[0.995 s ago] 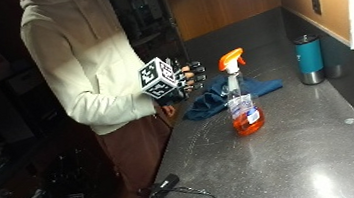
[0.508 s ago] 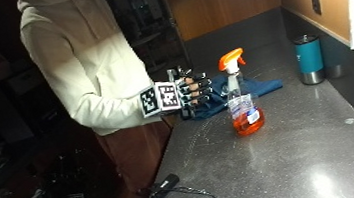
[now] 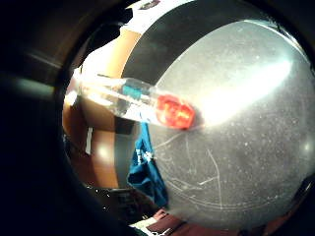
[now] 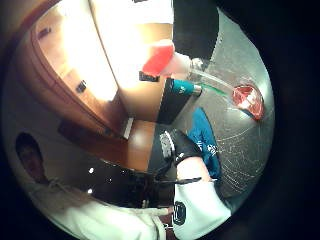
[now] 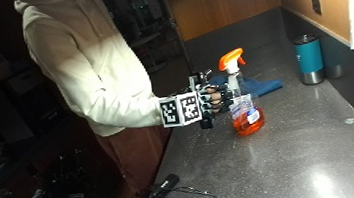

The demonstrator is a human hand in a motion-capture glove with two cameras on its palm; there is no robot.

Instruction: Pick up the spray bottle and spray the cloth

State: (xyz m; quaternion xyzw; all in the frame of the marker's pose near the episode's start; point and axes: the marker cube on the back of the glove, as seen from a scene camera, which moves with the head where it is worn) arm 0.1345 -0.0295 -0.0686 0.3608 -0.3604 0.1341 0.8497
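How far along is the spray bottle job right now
Early. Nothing looks finished: the spray bottle stands upright on the countertop, not lifted. In hand: the gloved right hand is right beside the bottle's neck, but whether the fingers touch it cannot be told. Left: grip and lift the bottle, aim it at the blue cloth lying behind it, and spray.

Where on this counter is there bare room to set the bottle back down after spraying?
Bare counter lies on the near side of the spray bottle, between it and the black cable at the edge. Another bare strip runs between the bottle and the wall, short of the teal tumbler. It is crowded behind the bottle, where the blue cloth lies, and where the right hand reaches in.
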